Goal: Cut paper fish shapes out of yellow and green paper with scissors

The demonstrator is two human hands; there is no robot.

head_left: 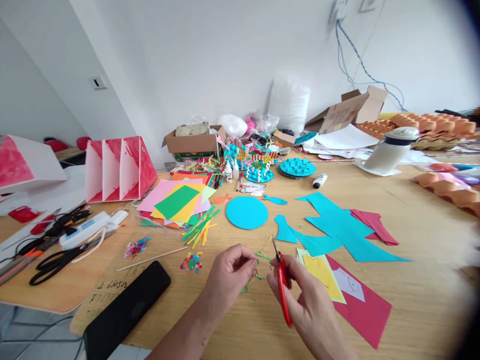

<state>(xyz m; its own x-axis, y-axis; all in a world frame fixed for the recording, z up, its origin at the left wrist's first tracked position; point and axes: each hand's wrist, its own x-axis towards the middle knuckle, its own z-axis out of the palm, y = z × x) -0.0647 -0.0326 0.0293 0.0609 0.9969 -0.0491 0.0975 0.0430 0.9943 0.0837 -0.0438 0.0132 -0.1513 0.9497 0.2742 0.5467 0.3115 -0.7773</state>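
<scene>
My right hand (305,300) holds a pair of red-handled scissors (284,295), their dark tips pointing away from me. To its left, my left hand (232,272) is closed in a pinch; whatever its fingertips hold is too small to make out. Small green paper scraps (258,275) lie on the table between and behind the hands. Just right of the scissors are a yellow paper piece (322,275) and a red sheet (369,315) with a drawn-on white scrap (348,284). Blue paper offcuts (341,225) spread beyond my right hand, and a blue paper circle (246,212) lies ahead.
A black phone (127,310) and a thin wooden stick (152,258) lie left of my left hand. Coloured sheets (176,202), paper strips (202,225) and paper dots (191,262) lie nearby. Black scissors (63,262) and a power strip (84,230) are far left. A white pump bottle (392,150) stands right.
</scene>
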